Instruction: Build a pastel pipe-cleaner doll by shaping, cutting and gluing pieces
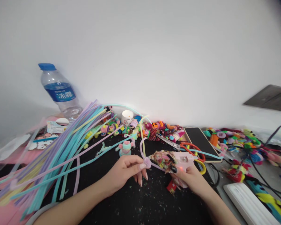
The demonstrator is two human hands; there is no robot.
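Note:
My left hand point(131, 172) pinches a small coiled lilac pipe cleaner piece point(147, 162) between thumb and fingers; lilac and yellow stems rise from about it. Wrapped in my right hand point(189, 178) is a pale pink glue gun point(184, 159), its front crusted with colourful fuzz and dried glue and a red light glowing on its side. The gun's nozzle points left, close to the lilac coil; whether they touch I cannot tell. Just behind my left hand stands a little mint and pink pipe cleaner figure point(125, 148).
Left lies a big bundle of pastel pipe cleaners point(77, 150), near a leaning water bottle point(61, 90). Scissors point(175, 144) and a phone point(201, 142) lie at the right. Behind are a paper cup point(127, 117) and many fuzzy pieces. A white power strip point(248, 203) and cables are far right.

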